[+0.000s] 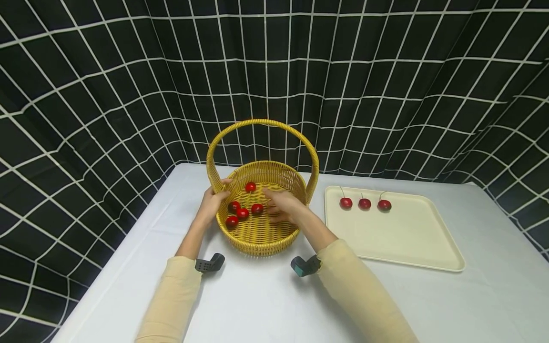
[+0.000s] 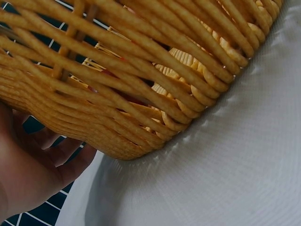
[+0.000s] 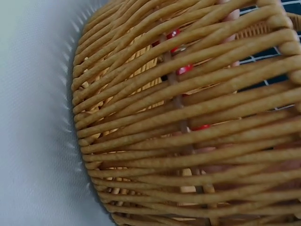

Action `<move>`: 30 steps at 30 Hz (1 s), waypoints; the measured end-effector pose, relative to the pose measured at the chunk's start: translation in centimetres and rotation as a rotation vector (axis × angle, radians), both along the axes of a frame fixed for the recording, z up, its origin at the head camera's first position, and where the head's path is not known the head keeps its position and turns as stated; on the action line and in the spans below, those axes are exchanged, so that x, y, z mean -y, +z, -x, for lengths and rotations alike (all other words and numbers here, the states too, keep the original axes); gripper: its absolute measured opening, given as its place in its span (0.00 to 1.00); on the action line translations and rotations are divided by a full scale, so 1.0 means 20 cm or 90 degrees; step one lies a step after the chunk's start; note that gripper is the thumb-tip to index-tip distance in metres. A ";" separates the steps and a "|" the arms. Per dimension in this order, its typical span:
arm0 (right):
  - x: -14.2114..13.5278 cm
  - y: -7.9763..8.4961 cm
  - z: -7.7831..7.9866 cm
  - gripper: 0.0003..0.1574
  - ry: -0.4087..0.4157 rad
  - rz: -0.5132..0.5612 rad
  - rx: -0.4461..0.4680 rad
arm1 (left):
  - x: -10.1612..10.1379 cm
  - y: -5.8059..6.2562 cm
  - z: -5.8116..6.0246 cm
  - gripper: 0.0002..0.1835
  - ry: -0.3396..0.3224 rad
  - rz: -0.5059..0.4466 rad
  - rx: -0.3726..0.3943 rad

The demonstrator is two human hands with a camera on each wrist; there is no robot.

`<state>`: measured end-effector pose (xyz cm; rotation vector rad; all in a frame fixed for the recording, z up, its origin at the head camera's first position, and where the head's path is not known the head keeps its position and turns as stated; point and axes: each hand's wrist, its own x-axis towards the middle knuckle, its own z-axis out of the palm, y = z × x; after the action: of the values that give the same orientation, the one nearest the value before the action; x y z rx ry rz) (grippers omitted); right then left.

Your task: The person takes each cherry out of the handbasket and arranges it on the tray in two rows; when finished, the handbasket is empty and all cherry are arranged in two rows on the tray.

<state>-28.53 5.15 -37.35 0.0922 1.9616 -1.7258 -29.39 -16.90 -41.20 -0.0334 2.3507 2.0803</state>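
Cherries [image 1: 242, 214] in basket [image 1: 257, 249]: L hand [image 1: 210, 203] clamped on it nr handle [image 1: 262, 122], R hand [image 1: 286, 206] inside, loosely spread, nothing visibly held; prob best kept steady, cherries pinched lightly.

Yellow wicker basket [image 1: 257, 248], red cherries [image 1: 242, 214] inside

A black cloth with a white grid [image 1: 279, 47] is hanging behind the desk [image 1: 257, 300] and wrapping round its left and right sides, its lines bending where the fabric is folding. The desk is showing a white, faintly creased surface. Patches of the grid are also appearing at the lower left of the left wrist view.
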 end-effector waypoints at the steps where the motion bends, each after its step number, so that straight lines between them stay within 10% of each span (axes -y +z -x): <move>1: 0.00 0.00 0.00 0.38 -0.001 -0.002 0.002 | 0.00 0.01 -0.01 0.25 -0.002 -0.003 0.003; 8: 0.03 -0.01 0.02 0.38 0.005 0.005 0.024 | -0.04 0.12 -0.08 0.24 -0.008 0.009 0.005; 30: 0.05 -0.06 0.05 0.36 0.068 -0.061 -0.012 | 0.00 -0.02 0.01 0.24 0.003 0.014 -0.020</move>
<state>-29.51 4.09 -38.52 0.0056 2.0250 -1.5696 -29.53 -16.84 -41.64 -0.0057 2.3938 2.0711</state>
